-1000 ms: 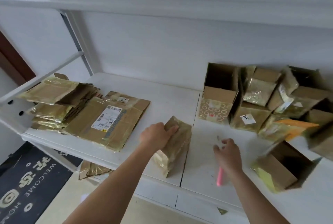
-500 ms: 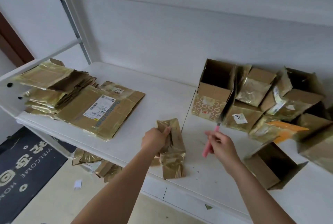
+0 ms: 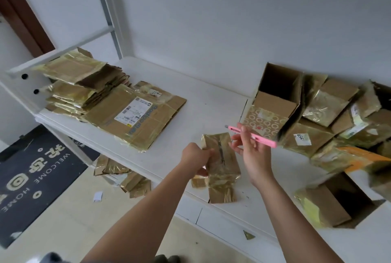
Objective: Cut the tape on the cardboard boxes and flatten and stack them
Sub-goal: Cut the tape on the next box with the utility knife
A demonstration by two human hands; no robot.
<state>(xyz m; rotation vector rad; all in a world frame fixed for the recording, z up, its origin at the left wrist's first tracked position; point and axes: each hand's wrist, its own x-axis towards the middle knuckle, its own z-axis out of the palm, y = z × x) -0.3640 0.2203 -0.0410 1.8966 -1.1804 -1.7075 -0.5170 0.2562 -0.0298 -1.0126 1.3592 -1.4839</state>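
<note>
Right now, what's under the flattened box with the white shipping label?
The labelled flattened box lies on the white table, its left edge overlapping the stack of flattened boxes. Whether more cardboard lies beneath it is hidden.

Both hands raised: left (image 3: 195, 157) curled gripping, right (image 3: 251, 150) pinching, fingers spread.

Your pink cutter (image 3: 252, 136). Small box (image 3: 221, 162) you hold: brown cardboard under shiny gold-yellow tape. Flattened stack (image 3: 84, 89): same brown, gold sheen; top sheet (image 3: 137, 118) has white label, black print. Open box (image 3: 273, 110): brown, white ring pattern on front. Orange flap (image 3: 364, 157) at your right. Shelf (image 3: 203, 102) white. Doormat (image 3: 31, 176) black, pale lettering.
</note>
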